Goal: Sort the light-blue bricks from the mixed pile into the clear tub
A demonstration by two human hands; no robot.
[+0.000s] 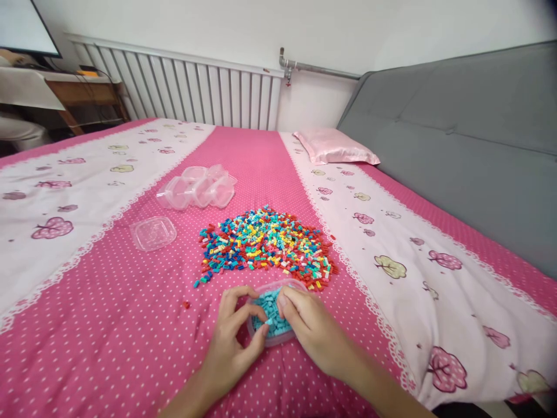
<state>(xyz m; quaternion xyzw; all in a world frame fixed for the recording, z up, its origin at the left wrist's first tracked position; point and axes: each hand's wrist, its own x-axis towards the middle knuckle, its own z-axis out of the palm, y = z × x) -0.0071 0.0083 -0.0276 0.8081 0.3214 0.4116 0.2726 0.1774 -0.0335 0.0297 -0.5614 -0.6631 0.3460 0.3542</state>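
left hand (232, 337): thumb and forefinger clamped on a pale blue brick (268, 321), above tub (281, 339). right hand (314, 325): fingertips together over tub; cannot tell if holding anything. turquoise bricks (274, 330) inside tub; mixed brick pile (265, 241) just beyond tub.

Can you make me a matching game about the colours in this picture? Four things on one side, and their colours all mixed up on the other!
Things:
1. Pillow
2. Pieces inside the tub
3. Big heap on the bed
4. Padded headboard

Colours:
A. Lots of colours mixed together
B. Grey
C. Pale pink
D. Turquoise blue

Right pairs: 1-C, 2-D, 3-A, 4-B
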